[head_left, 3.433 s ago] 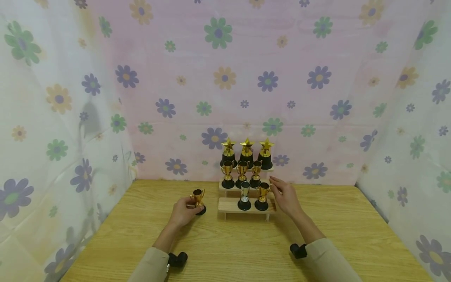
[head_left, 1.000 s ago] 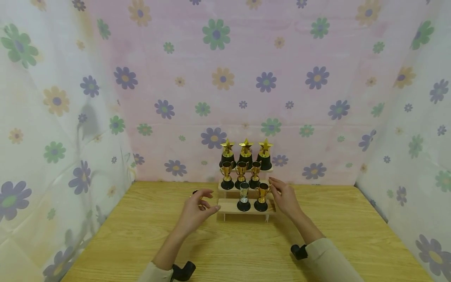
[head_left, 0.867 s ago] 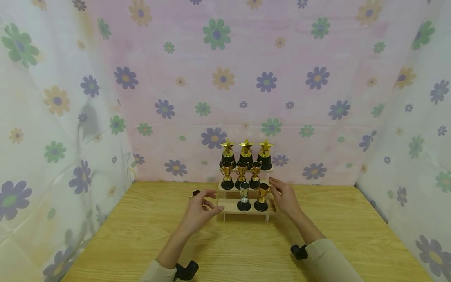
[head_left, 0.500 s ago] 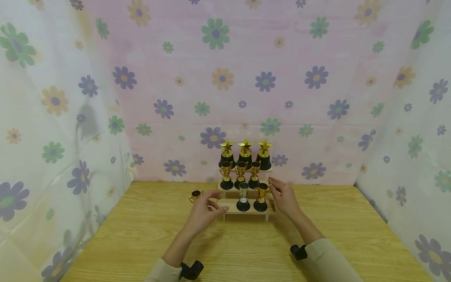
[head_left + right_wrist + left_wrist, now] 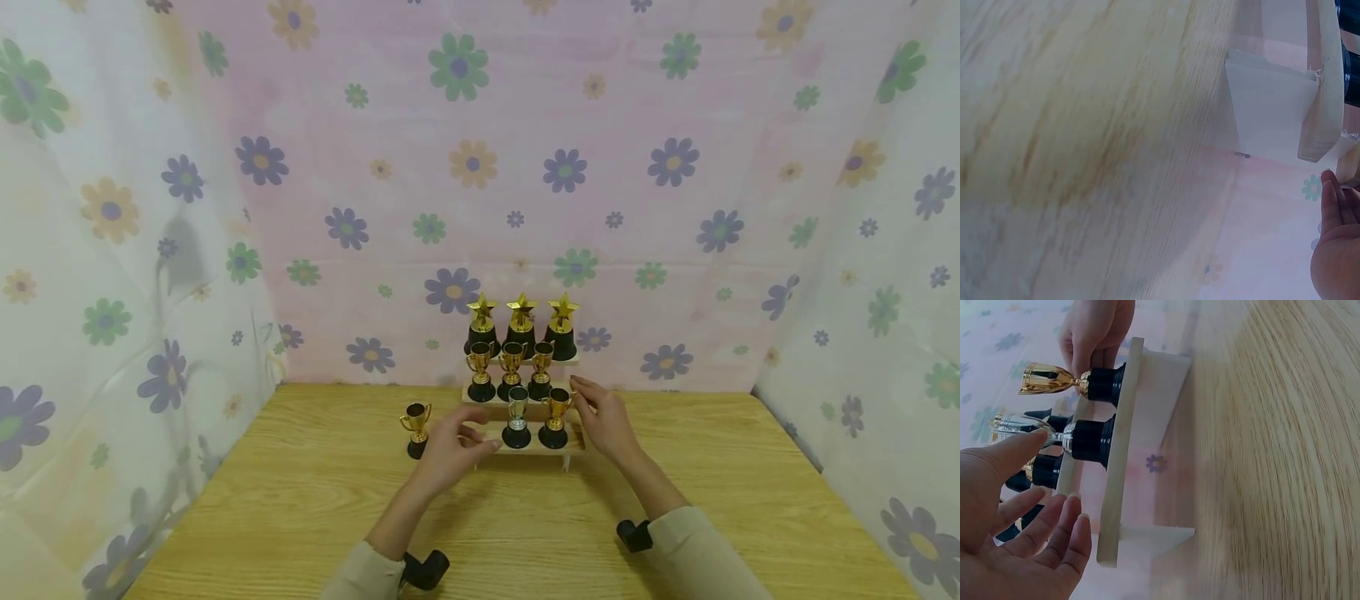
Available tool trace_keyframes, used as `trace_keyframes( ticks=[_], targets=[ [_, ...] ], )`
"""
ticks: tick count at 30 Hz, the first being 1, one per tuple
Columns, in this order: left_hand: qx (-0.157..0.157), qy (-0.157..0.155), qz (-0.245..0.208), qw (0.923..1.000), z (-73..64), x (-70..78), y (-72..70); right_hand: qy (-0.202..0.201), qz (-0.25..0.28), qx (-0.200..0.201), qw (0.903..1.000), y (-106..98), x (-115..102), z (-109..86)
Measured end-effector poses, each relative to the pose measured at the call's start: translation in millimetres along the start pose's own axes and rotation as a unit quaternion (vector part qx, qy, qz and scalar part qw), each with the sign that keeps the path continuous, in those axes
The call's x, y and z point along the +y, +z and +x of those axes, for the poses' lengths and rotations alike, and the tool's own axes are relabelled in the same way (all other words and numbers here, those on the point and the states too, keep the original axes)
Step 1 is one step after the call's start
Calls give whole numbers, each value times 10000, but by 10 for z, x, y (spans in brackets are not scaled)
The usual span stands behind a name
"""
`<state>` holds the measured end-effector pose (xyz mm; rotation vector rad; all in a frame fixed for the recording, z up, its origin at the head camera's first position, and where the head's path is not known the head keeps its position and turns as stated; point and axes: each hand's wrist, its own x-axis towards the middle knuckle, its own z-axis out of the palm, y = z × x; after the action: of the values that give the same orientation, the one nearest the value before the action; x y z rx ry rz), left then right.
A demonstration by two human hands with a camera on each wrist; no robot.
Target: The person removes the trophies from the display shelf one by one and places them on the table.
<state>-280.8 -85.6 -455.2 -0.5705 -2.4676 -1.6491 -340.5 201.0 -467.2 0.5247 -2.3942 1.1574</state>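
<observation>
A three-tier wooden stand [image 5: 491, 432] holds small trophies. On its lowest tier stand a silver trophy cup [image 5: 517, 408] and, to its right, a gold trophy cup [image 5: 557, 408]. My left hand [image 5: 450, 448] is at the front left of that tier, thumb and fingers spread and holding nothing. In the left wrist view its thumb [image 5: 1022, 453] overlaps the silver cup. My right hand [image 5: 611, 423] is at the stand's right side, fingers extended, fingertips right at the end of the middle tier. Left of the stand, another gold trophy cup [image 5: 417, 418] is upright on the table.
Three gold cups [image 5: 512, 362] fill the middle tier, close behind the front pair. Three star trophies [image 5: 522, 321] stand on the top tier. The wooden table [image 5: 300, 500] is bordered by a flowered cloth backdrop [image 5: 517, 108].
My left hand has let go of the gold trophy cup on the table left of the stand and moved right, to the lowest tier. My right hand has stayed in place.
</observation>
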Motion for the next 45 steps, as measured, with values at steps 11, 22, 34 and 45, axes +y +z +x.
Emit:
trace_keyframes(
  ticks=[11, 22, 34, 45],
  targets=[
    [-91, 33, 115, 9999, 69, -11, 110, -88, -22, -46, 9999, 22, -31, 18],
    [-93, 39, 69, 9999, 217, -51, 185, 83, 90, -51, 9999, 27, -38, 47],
    [-12, -17, 197, 9998, 269, -40, 267, -4, 67, -26, 10000, 14, 8, 54],
    [-26, -37, 249, 9997, 302, -48, 347, 98, 86, -105, 9999, -8, -33, 36]
  ],
)
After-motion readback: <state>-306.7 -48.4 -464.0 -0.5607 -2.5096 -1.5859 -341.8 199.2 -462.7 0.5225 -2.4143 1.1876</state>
